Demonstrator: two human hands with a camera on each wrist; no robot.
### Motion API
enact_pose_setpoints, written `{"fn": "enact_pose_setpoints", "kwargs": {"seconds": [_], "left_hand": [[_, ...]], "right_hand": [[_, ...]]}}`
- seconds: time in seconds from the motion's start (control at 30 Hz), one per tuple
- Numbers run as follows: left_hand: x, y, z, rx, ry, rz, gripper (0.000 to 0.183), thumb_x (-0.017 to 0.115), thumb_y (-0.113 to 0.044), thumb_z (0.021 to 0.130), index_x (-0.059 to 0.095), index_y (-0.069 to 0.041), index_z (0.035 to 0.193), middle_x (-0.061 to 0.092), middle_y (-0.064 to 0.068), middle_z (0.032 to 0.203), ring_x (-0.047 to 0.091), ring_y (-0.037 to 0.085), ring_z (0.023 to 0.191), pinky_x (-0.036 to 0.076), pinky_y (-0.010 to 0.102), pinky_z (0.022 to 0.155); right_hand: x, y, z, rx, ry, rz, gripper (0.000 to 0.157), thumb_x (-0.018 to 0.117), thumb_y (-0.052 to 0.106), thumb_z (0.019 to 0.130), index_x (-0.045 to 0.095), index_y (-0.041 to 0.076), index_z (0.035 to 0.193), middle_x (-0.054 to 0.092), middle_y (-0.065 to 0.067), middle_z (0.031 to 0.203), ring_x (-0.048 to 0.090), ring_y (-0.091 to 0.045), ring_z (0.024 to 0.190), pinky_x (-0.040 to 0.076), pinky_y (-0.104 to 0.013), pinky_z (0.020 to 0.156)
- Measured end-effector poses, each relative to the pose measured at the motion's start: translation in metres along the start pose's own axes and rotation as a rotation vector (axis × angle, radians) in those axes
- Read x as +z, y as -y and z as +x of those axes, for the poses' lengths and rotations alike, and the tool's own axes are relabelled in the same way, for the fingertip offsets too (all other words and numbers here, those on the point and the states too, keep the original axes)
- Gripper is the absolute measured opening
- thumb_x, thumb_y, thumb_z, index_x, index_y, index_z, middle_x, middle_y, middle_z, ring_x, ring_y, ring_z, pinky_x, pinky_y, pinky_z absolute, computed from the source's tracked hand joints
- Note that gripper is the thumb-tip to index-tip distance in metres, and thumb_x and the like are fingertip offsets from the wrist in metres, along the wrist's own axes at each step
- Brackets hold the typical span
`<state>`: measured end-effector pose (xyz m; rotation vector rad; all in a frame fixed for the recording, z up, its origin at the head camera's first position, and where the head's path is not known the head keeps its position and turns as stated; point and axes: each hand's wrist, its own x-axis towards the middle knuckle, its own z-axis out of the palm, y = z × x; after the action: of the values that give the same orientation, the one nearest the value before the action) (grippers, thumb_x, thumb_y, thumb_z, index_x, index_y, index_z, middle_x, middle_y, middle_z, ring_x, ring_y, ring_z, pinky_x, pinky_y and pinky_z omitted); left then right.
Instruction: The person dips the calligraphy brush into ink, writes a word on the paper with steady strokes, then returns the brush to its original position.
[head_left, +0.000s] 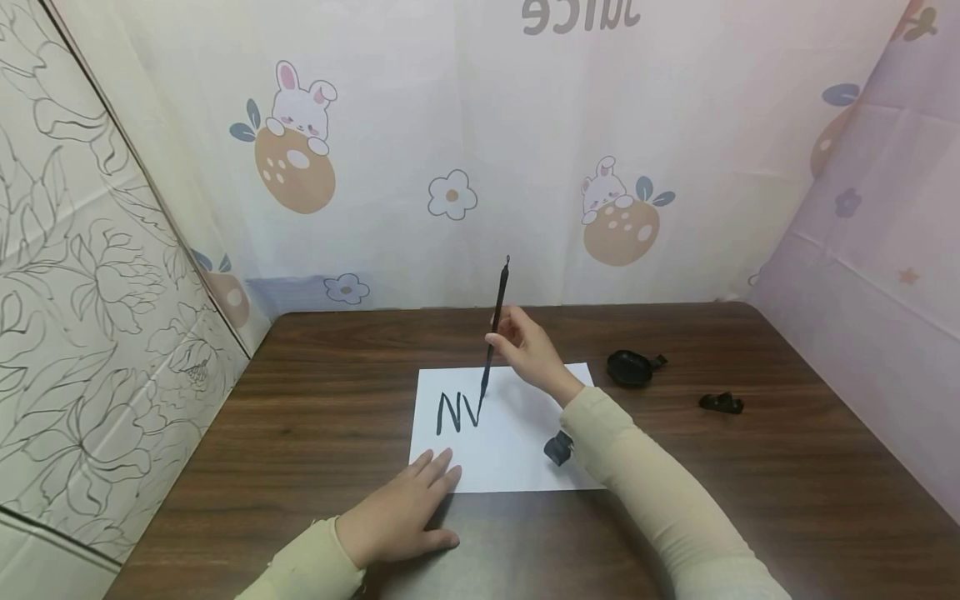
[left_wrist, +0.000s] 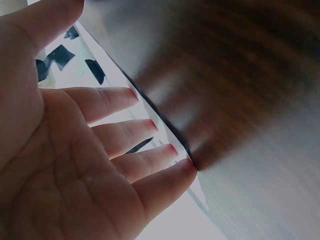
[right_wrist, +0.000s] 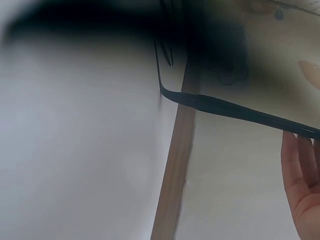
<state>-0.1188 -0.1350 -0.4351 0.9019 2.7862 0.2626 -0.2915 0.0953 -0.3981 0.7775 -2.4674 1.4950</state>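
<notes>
A thin black writing brush (head_left: 492, 333) stands nearly upright, pinched between the thumb and fingers of my right hand (head_left: 527, 350). Its bent tip touches a white sheet of paper (head_left: 517, 454), and the right wrist view shows the brush (right_wrist: 225, 108) at the end of a dark stroke. Black ink strokes (head_left: 450, 413), one shaped like an N with a V beside it, mark the sheet's left half. My left hand (head_left: 405, 508) lies with straight, spread fingers at the sheet's lower left corner. In the left wrist view its fingertips (left_wrist: 150, 125) meet the paper edge.
Right of the sheet lie a small black dish (head_left: 630, 368) and a small black brush rest-like piece (head_left: 722, 403). A dark block (head_left: 558, 448) shows beside the right sleeve. The brown wooden table (head_left: 322, 392) ends at a printed curtain (head_left: 390, 108).
</notes>
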Motion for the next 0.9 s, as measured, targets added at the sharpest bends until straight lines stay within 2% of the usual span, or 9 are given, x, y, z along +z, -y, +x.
{"fn": "enact_pose_setpoints", "kwargs": {"seconds": [0.1, 0.27, 0.53, 0.9], "left_hand": [[0.000, 0.000, 0.000, 0.003, -0.006, 0.004, 0.080, 0.065, -0.054, 0.087, 0.041, -0.009, 0.149, 0.032, 0.016, 0.159, 0.032, 0.041, 0.145, 0.035, 0.053, 0.114], [0.000, 0.000, -0.001, 0.007, -0.009, 0.006, 0.080, 0.065, -0.054, 0.087, 0.041, -0.008, 0.148, 0.032, 0.017, 0.158, 0.032, 0.042, 0.144, 0.035, 0.053, 0.114], [0.000, 0.000, -0.001, 0.000, -0.005, -0.003, 0.080, 0.066, -0.053, 0.087, 0.042, -0.008, 0.149, 0.032, 0.016, 0.159, 0.032, 0.041, 0.145, 0.034, 0.053, 0.115], [-0.001, -0.001, -0.002, -0.007, 0.004, -0.003, 0.080, 0.065, -0.054, 0.087, 0.041, -0.009, 0.149, 0.032, 0.015, 0.159, 0.032, 0.040, 0.145, 0.034, 0.053, 0.115]], "right_hand": [[0.000, -0.001, 0.001, 0.004, -0.017, -0.017, 0.020, 0.061, 0.017, 0.097, 0.051, 0.007, 0.112, 0.060, -0.011, 0.096, 0.064, -0.035, 0.086, 0.060, -0.040, 0.070], [0.000, -0.002, 0.002, 0.013, -0.044, -0.050, 0.018, 0.062, 0.017, 0.097, 0.052, 0.009, 0.110, 0.061, -0.011, 0.095, 0.064, -0.028, 0.082, 0.056, -0.029, 0.066], [-0.002, 0.000, 0.001, 0.017, -0.054, -0.040, 0.022, 0.062, 0.017, 0.097, 0.051, 0.007, 0.114, 0.061, -0.011, 0.098, 0.066, -0.029, 0.086, 0.057, -0.030, 0.070], [-0.011, 0.005, -0.001, -0.027, -0.095, -0.056, 0.020, 0.062, 0.016, 0.097, 0.053, 0.007, 0.112, 0.061, -0.012, 0.094, 0.064, -0.024, 0.079, 0.055, -0.030, 0.069]]}}
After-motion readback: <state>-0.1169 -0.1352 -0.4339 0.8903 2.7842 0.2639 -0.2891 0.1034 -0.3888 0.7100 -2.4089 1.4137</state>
